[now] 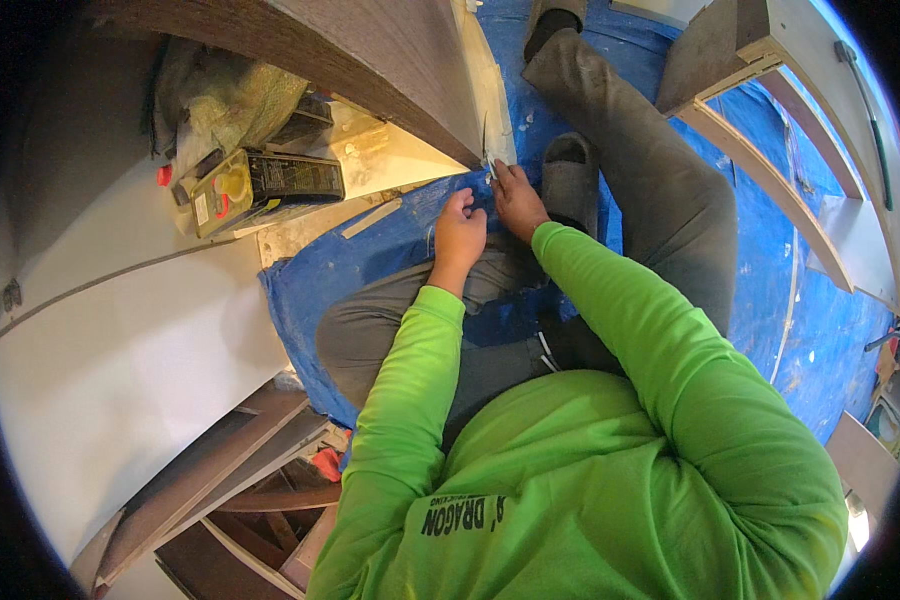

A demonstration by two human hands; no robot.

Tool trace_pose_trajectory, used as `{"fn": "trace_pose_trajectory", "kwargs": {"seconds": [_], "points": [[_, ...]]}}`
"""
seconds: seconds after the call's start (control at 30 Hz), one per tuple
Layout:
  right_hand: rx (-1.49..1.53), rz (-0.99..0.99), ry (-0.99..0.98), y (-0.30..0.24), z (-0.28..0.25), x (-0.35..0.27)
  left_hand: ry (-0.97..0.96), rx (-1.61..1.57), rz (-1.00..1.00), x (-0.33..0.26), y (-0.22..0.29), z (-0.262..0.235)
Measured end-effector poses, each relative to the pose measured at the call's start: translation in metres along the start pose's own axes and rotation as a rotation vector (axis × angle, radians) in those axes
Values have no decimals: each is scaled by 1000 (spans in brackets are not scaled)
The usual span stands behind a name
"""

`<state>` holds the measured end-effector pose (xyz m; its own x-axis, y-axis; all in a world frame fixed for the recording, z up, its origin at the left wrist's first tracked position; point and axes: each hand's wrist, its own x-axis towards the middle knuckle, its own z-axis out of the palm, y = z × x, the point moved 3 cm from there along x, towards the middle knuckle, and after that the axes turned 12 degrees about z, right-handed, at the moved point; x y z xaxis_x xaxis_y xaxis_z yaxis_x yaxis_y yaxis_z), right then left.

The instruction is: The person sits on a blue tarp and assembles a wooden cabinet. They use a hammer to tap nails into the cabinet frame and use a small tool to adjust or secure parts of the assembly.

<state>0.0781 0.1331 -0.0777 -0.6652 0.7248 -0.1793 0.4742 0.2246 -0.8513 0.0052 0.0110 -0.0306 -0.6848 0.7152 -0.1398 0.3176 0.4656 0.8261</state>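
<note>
My right hand (518, 203) is closed on a slim, pointed metal tool (489, 158), of a kind too small to make out. The tool is at the lower corner of a dark brown wood-grain panel (390, 70). My left hand (459, 235) is beside it, a little lower and to the left, with its fingers curled in. Whatever those fingers may hold is hidden. A pale strip (490, 95) runs along the panel's edge. Beneath both hands lies a blue tarp (370, 240).
A rectangular metal can (288, 178) with a red cap stands at the left near a crumpled plastic bag (235, 100). White boards (160, 350) and dark planks (210, 465) lie at the left. A wooden frame (780, 170) is at the right. Another person's slippered foot (570, 180) rests close to my right hand.
</note>
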Motion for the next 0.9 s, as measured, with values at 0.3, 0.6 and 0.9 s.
{"fn": "trace_pose_trajectory", "kwargs": {"seconds": [0.3,0.6,0.9], "points": [[-39,62,-218,-10,-8,-4,-300,112,16,3,-4,20],[-60,43,-319,4,-6,4,-417,232,30,14,-3,42],[14,32,-290,1,-13,8,-351,241,97,21,-26,54]]}}
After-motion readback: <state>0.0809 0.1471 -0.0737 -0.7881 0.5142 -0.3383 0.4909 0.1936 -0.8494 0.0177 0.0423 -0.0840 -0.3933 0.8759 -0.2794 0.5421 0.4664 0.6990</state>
